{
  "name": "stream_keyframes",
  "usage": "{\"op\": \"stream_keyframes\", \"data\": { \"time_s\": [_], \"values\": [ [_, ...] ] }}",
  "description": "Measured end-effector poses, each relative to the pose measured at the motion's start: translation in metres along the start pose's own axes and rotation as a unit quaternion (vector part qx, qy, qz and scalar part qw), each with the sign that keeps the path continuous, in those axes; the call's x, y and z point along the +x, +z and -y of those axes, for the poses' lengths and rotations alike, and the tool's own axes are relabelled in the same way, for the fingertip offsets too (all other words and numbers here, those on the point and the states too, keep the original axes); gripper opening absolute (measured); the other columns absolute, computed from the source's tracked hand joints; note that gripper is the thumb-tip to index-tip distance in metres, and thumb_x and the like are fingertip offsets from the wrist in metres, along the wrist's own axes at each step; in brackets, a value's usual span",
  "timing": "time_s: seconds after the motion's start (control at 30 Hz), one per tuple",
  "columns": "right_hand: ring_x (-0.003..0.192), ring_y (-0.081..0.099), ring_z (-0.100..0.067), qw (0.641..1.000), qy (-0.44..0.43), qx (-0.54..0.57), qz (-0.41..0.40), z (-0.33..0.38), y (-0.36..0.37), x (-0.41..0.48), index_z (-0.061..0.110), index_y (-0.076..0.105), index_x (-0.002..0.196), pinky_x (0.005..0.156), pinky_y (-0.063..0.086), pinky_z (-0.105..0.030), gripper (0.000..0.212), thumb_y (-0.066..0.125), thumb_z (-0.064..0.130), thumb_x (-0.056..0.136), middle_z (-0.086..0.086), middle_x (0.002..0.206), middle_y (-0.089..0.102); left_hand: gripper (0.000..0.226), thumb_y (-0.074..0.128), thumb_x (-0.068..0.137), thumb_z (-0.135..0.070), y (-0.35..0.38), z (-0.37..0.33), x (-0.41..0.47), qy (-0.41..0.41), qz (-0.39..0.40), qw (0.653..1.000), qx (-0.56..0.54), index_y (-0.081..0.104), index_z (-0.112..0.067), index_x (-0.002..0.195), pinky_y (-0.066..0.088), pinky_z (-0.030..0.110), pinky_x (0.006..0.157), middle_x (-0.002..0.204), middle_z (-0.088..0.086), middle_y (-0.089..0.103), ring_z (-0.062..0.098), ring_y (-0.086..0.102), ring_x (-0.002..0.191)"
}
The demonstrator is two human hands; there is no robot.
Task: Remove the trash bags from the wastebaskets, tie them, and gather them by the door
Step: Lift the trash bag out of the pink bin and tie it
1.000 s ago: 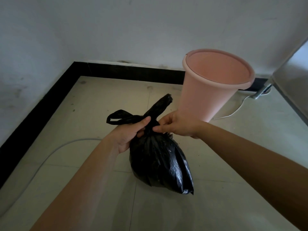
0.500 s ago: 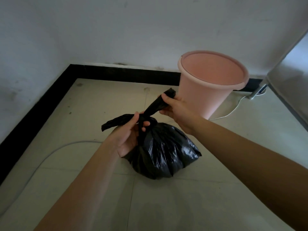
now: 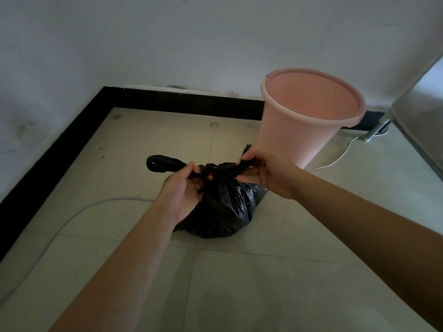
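Trash bag (image 3: 223, 207), black and bunched, sitting on the pale tiled floor (image 3: 263, 283) in the middle of the head view, neck pulled into two tails crossed at a knot; left hand (image 3: 183, 190) closed around the left tail, whose looped end (image 3: 160, 162) sticks out toward the left; right hand (image 3: 261, 171) clenched on the right tail, drawn up toward the wastebasket; both forearms reaching in from the lower edge.

Pink wastebasket (image 3: 309, 116) upright just behind and right of the bag, unlined, rim close to the back wall (image 3: 215, 44); cannot tell whether bag and basket touch, the right hand covering that spot.

Black baseboard (image 3: 191, 100) running along the back wall and down the left wall, meeting at a corner beyond the bag; bare tiles between the bag and that corner; more bare tiles in front of the bag, under the arms.

White cable (image 3: 72, 214) curving across the floor left of the bag, ending behind the left wrist; another thin white cord (image 3: 335, 159) on the floor right of the basket, leading toward a metal leg (image 3: 374, 130); grey panel (image 3: 419, 121) closing off the right edge.
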State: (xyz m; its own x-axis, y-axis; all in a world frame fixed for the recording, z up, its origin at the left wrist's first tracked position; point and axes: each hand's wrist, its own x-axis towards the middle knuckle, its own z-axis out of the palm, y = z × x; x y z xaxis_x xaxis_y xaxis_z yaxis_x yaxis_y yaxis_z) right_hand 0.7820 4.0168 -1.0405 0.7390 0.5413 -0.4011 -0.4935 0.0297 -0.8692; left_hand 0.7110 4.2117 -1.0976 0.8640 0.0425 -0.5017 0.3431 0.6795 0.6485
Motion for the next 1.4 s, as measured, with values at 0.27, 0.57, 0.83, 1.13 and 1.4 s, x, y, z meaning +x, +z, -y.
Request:
{"op": "stream_keyframes", "data": {
  "time_s": [0.27, 0.57, 0.83, 1.13, 1.4],
  "values": [
    [0.070, 0.074, -0.022, 0.998, 0.057, -0.005, -0.030, -0.011, -0.017, 0.006, 0.005, 0.059, 0.083, 0.059, 0.061, -0.025, 0.015, 0.051, 0.009, 0.095, -0.016, 0.081, 0.074, 0.039, 0.064, 0.087, 0.008, -0.001, 0.002, -0.007, 0.079, 0.031, 0.993, 0.083, 0.046, -0.014, 0.061, 0.055, 0.041, 0.092, 0.084, 0.004, 0.074, 0.020, 0.072, 0.102],
    [0.118, 0.056, -0.010, 0.931, -0.062, -0.360, -0.029, 0.001, -0.024, 0.014, 0.035, 0.059, 0.124, 0.110, 0.043, -0.040, 0.032, 0.068, 0.031, 0.093, 0.008, 0.122, 0.061, 0.043, 0.066, 0.086, 0.006, -0.007, -0.013, -0.011, 0.197, 0.076, 0.874, 0.438, 0.037, -0.017, 0.066, 0.050, 0.042, 0.103, 0.097, 0.034, 0.058, 0.025, 0.068, 0.098],
    [0.110, 0.065, -0.011, 0.873, -0.066, -0.478, 0.071, -0.030, -0.009, 0.020, 0.017, 0.061, 0.131, 0.099, 0.051, -0.032, 0.035, 0.065, 0.018, 0.096, 0.004, 0.121, 0.069, 0.037, 0.073, 0.079, 0.006, -0.006, -0.023, -0.008, 0.270, 0.046, 0.840, 0.468, 0.048, -0.015, 0.062, 0.056, 0.041, 0.089, 0.095, 0.028, 0.068, 0.028, 0.070, 0.096],
    [0.094, 0.071, -0.013, 0.919, -0.003, -0.385, 0.082, -0.043, 0.001, 0.022, 0.013, 0.065, 0.121, 0.084, 0.054, -0.022, 0.031, 0.072, 0.021, 0.091, 0.000, 0.100, 0.075, 0.026, 0.071, 0.075, -0.020, -0.031, 0.007, 0.007, 0.399, -0.100, 0.760, 0.503, 0.058, -0.006, 0.093, 0.043, 0.008, 0.060, 0.075, -0.002, 0.063, 0.001, 0.062, 0.069],
    [0.057, 0.056, -0.006, 0.920, -0.045, -0.386, 0.037, -0.048, 0.007, 0.024, 0.015, 0.067, 0.113, 0.060, 0.043, -0.020, 0.032, 0.076, 0.031, 0.087, 0.011, 0.059, 0.060, 0.013, 0.073, 0.085, -0.010, -0.010, 0.002, 0.002, 0.205, -0.051, 0.909, 0.359, 0.067, -0.010, 0.096, 0.055, 0.026, 0.064, 0.083, 0.011, 0.068, 0.018, 0.068, 0.072]
  ]
}}
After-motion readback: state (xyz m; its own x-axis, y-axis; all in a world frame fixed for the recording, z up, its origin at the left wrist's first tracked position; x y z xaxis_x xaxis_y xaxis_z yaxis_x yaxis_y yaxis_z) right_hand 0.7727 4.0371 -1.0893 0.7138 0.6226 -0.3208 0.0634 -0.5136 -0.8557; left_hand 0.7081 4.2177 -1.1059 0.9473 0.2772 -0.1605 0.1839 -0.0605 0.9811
